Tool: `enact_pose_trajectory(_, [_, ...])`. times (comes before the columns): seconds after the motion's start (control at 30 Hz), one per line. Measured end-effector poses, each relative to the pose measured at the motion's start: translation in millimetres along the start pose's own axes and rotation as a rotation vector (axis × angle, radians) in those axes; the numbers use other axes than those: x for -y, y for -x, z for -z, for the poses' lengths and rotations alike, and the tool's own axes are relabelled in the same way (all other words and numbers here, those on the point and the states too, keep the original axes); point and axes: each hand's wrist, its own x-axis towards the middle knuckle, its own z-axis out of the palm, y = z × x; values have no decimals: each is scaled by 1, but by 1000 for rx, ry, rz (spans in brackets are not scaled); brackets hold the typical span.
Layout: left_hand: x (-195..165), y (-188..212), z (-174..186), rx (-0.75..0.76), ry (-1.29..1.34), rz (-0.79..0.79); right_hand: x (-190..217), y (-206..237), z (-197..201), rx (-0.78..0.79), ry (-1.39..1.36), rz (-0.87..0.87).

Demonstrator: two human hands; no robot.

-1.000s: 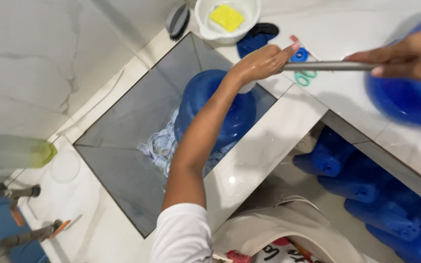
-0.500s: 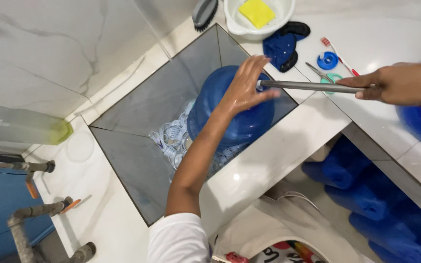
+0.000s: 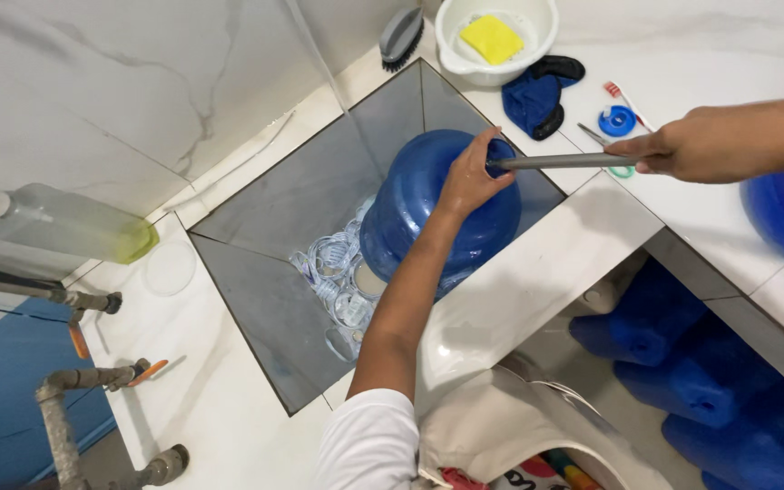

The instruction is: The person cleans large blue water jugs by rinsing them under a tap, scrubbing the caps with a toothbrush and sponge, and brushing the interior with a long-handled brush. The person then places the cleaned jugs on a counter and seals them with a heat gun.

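The location was a wash station for large water jugs, of the kind found in a water-refill shop or utility room. White marble-look tile covered the wall [image 3: 120, 82] and the table [image 3: 537, 272]. A deep square grey basin [image 3: 292, 200] was set into the table and held a large blue water jug [image 3: 419, 200]. More blue jugs [image 3: 682, 363] were stored below. Exposed pipes [image 3: 56, 399], a scrub brush [image 3: 401, 36], a white bowl [image 3: 537, 27] with a yellow sponge [image 3: 492, 38], and a plastic bottle [image 3: 65, 222] of liquid stood nearby.

Jug [image 3: 428, 213] in the sink [image 3: 274, 209] — bowl [image 3: 496, 36] behind, bottle [image 3: 70, 222] left.
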Motion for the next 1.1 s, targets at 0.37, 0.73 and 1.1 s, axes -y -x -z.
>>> enact_pose_trajectory(0.37, [-74, -16, 50, 182, -44, -126, 5, 90, -44, -41, 89, -130])
enact_pose_trajectory(0.73, [-250, 29, -35, 536, -368, -719, -38, 223, -204, -345, -52, -208])
enact_pose_trajectory(1.1, [-354, 129, -125, 732, -403, -838, -104, 289, -349, -470, -337, 51])
